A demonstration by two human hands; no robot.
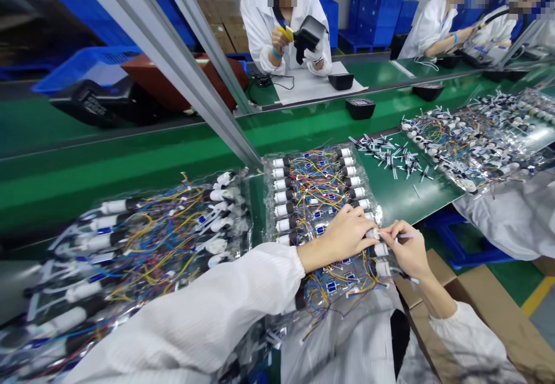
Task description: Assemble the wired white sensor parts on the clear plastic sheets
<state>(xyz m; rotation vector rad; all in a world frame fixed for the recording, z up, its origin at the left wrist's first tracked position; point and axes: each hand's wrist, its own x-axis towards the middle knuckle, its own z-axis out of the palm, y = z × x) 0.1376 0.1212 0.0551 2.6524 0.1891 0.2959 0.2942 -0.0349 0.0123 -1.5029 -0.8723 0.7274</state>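
Observation:
My left hand (pixel 347 235) lies on a clear plastic bag of wire harnesses (pixel 321 199), its fingertips at a white cylindrical connector (pixel 372 233) in the bag's right-hand row. My right hand (pixel 407 249) comes in beside it, pinching a thin white plastic piece (pixel 405 235) between thumb and fingers, almost touching the connector. Coloured wires fill the bag's middle. A scattered pile of small black-and-white pieces (pixel 392 158) lies on the belt beyond my hands. More bagged harnesses lie to the left (pixel 143 245) and far right (pixel 468 147).
The harnesses rest on a green conveyor belt (pixel 411 193), with an aluminium rail (pixel 173 66) crossing above. Small black boxes (pixel 359 108) stand on a farther belt. A person (pixel 264 31) across it holds a yellow-and-black tool. A cardboard box (pixel 489 314) sits at lower right.

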